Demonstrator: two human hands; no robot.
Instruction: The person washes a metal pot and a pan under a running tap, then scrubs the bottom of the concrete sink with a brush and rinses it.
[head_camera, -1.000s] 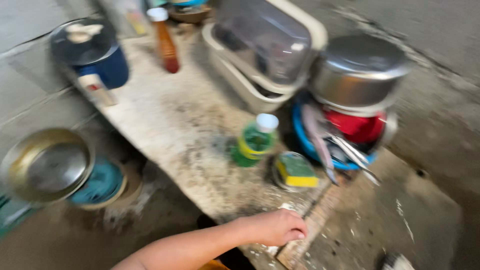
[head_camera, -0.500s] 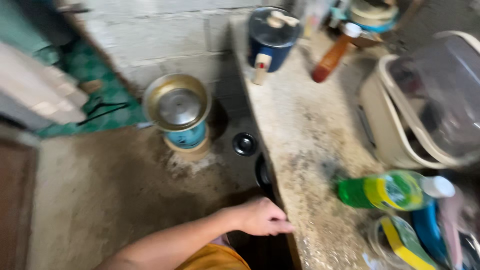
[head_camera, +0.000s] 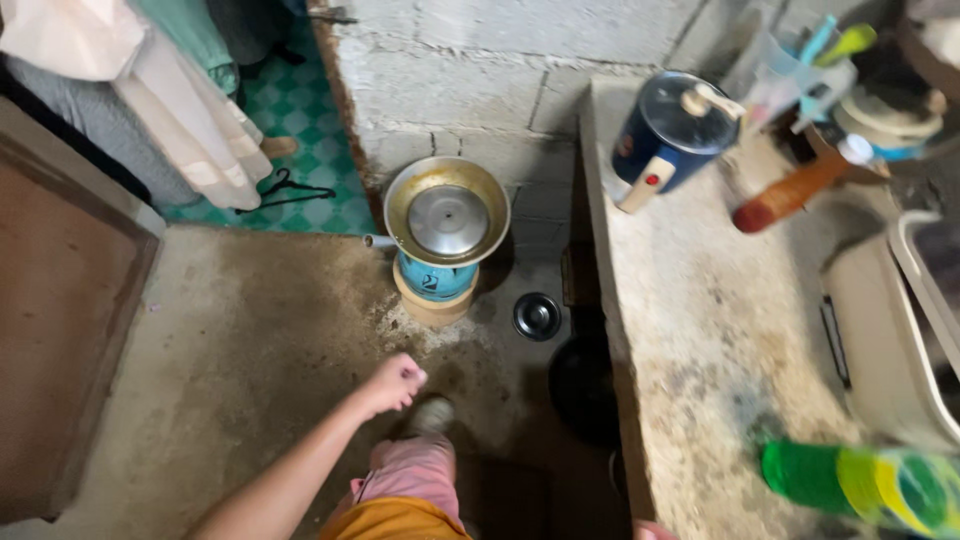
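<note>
Fingers of the left hand (head_camera: 395, 383) curled into a loose fist, holding nothing, above the concrete floor (head_camera: 230, 360). Right hand not seen. Counter (head_camera: 720, 340) to the right. Wide metal pan (head_camera: 447, 211) with lid sits on a blue stove (head_camera: 436, 277) ahead, well apart from the hand.

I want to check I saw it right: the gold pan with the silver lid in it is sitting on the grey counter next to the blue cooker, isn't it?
Not quite. The head view shows the gold pan, with the silver lid in it, sitting on a small blue stove down on the floor, not on the grey counter. The blue cooker is on the counter.
</note>
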